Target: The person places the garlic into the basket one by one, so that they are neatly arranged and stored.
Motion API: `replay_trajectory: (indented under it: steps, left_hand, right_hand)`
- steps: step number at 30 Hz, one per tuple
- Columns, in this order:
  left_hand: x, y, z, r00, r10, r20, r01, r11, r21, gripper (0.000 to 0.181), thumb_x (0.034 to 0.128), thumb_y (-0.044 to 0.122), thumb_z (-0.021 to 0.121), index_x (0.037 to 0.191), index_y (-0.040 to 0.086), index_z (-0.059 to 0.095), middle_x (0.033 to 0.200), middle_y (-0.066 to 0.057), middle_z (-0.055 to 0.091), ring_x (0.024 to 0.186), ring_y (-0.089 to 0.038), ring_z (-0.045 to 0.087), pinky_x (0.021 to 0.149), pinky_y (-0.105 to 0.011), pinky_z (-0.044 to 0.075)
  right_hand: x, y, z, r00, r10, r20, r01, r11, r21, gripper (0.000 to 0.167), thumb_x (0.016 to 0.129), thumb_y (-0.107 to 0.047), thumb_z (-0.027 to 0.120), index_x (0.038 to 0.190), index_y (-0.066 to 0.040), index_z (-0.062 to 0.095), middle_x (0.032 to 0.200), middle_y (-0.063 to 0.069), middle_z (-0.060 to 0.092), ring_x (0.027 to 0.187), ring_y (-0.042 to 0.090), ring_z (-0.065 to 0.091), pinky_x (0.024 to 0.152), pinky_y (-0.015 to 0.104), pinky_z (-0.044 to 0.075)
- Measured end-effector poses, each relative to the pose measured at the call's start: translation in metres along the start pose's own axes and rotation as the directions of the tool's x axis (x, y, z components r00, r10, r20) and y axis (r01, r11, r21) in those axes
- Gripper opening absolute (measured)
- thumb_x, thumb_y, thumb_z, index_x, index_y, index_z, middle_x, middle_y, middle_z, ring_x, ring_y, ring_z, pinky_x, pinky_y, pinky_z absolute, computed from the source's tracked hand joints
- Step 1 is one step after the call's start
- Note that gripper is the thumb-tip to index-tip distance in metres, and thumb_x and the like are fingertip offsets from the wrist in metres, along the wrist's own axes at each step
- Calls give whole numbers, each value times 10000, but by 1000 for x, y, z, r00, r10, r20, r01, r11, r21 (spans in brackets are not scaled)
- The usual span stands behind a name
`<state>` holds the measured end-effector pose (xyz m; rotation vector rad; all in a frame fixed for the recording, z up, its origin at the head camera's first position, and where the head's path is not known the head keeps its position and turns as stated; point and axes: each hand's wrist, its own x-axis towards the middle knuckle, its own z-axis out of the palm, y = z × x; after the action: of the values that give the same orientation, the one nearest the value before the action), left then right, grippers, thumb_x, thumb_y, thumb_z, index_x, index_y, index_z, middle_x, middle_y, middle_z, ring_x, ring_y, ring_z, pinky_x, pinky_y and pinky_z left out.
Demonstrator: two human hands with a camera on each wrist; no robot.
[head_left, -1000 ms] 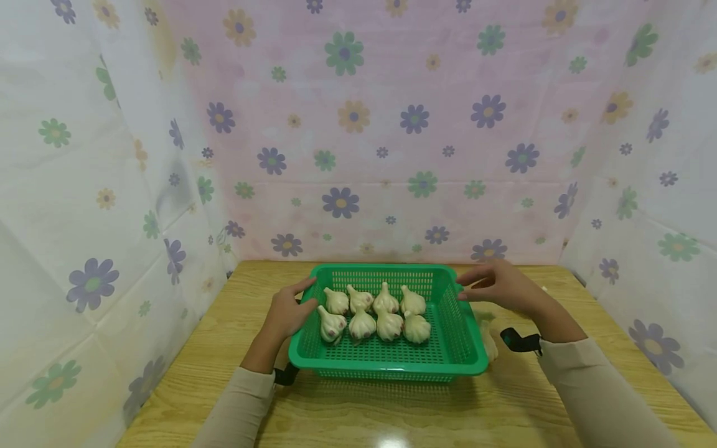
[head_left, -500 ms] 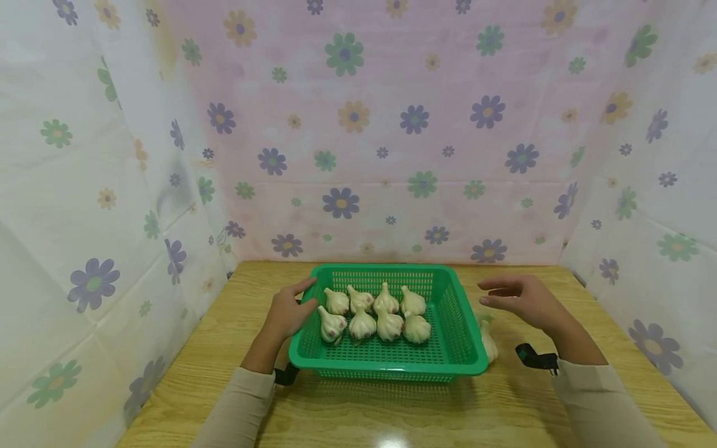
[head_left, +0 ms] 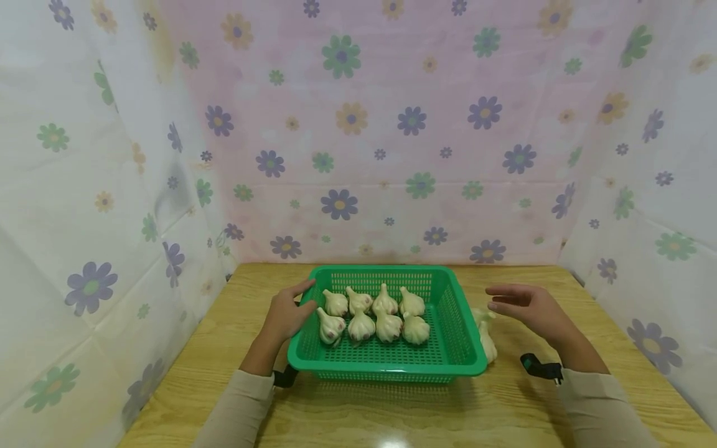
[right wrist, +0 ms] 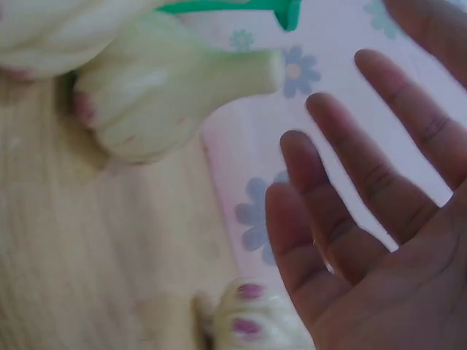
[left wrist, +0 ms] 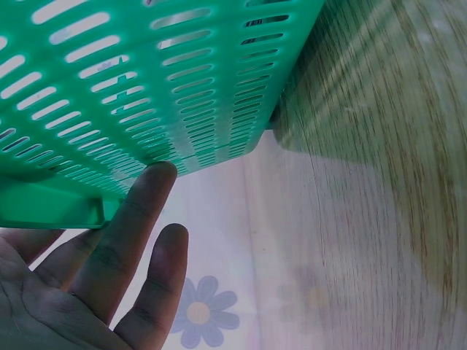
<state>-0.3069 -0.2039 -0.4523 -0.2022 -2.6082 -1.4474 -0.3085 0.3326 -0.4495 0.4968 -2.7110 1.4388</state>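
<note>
In the head view a green plastic basket stands mid-table. Inside it lie several pale garlic bulbs in two rows. My left hand holds the basket's left rim, thumb and forefinger over the top. In the left wrist view, another finger touches the slotted wall beneath the rim, and the outermost finger hangs free. My right hand is raised to the right of the basket, fingers apart and holding nothing. Close to it, more garlic bulbs lie on the table, partly hidden by the basket in the head view.
The wood-grain table is enclosed at the back and both sides by flower-print cloth. Black wrist mounts sit at both wrists. Another bulb shows at the bottom of the right wrist view.
My right hand has drawn away from the basket's right rim, moving right and lower. The left hand, basket and bulbs inside have stayed put.
</note>
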Motion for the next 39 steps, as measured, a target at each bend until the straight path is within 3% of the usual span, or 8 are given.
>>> replay_trajectory:
  steps: [5, 13, 25, 27, 29, 34, 37, 39]
  left_hand:
    - [-1, 0, 1, 1000, -4, 0, 4, 1000, 2, 584, 938, 199, 593, 1520, 229, 554, 1347, -167, 680, 482, -196, 553, 429, -324, 410]
    - [-1, 2, -1, 1000, -5, 4, 5, 1000, 14, 575, 945, 221, 599, 1519, 236, 557, 1353, -161, 676, 464, -194, 524, 430, -323, 401]
    - [-1, -1, 1, 1000, -13, -3, 13, 1000, 19, 576, 945, 216, 598, 1518, 263, 555, 1229, -164, 734, 518, -223, 587, 435, -329, 410]
    - [0, -1, 1, 1000, -11, -4, 11, 1000, 18, 573, 948, 217, 600, 1517, 264, 556, 1153, -150, 756, 499, -213, 568, 433, -328, 407]
    - [-1, -1, 1, 1000, -10, -1, 10, 1000, 16, 573, 950, 220, 597, 1519, 266, 552, 966, -156, 770, 470, -199, 535, 427, -323, 401]
    - [-1, -1, 0, 1000, -6, 8, 6, 1000, 12, 573, 954, 224, 586, 1524, 264, 545, 679, -113, 683, 424, -176, 462, 419, -307, 385]
    - [-1, 0, 0, 1000, -4, 7, 4, 1000, 13, 574, 952, 220, 587, 1524, 258, 547, 752, -92, 721, 428, -177, 471, 420, -308, 388]
    - [0, 0, 0, 1000, 1, 3, -1, 1000, 14, 574, 950, 217, 589, 1522, 249, 550, 920, -114, 764, 447, -189, 504, 422, -314, 395]
  right_hand:
    - [1, 19, 2, 999, -10, 38, 7, 996, 83, 479, 1024, -338, 647, 1462, -153, 598, 1468, 96, 605, 1179, 55, 668, 964, 350, 570]
    - [3, 36, 13, 989, -65, 132, 39, 980, 195, 488, 1057, -234, 595, 1515, -80, 530, 1556, 196, 499, 1342, 134, 584, 987, 304, 553]
    - [2, 41, 21, 972, -142, 187, 109, 978, 178, 459, 1059, -147, 561, 1506, -50, 539, 1575, 211, 470, 1355, -93, 447, 1020, 152, 435]
    - [2, 42, 22, 973, -139, 185, 106, 979, 174, 453, 1053, -146, 568, 1498, -60, 554, 1573, 200, 479, 1349, -107, 439, 1015, 151, 434]
    - [2, 43, 22, 973, -143, 182, 112, 979, 171, 447, 1048, -139, 574, 1487, -56, 565, 1561, 205, 492, 1345, -111, 441, 1009, 149, 435]
    - [3, 45, 23, 970, -158, 187, 122, 974, 189, 433, 1041, -118, 587, 1463, -24, 581, 1527, 236, 522, 1340, -82, 485, 1010, 145, 446]
    - [4, 47, 23, 971, -149, 189, 113, 975, 191, 428, 1035, -120, 600, 1455, -36, 594, 1521, 226, 532, 1324, -55, 514, 999, 173, 476]
    - [4, 48, 23, 973, -136, 185, 102, 978, 181, 428, 1029, -126, 615, 1451, -54, 603, 1521, 212, 537, 1299, -34, 538, 977, 208, 504]
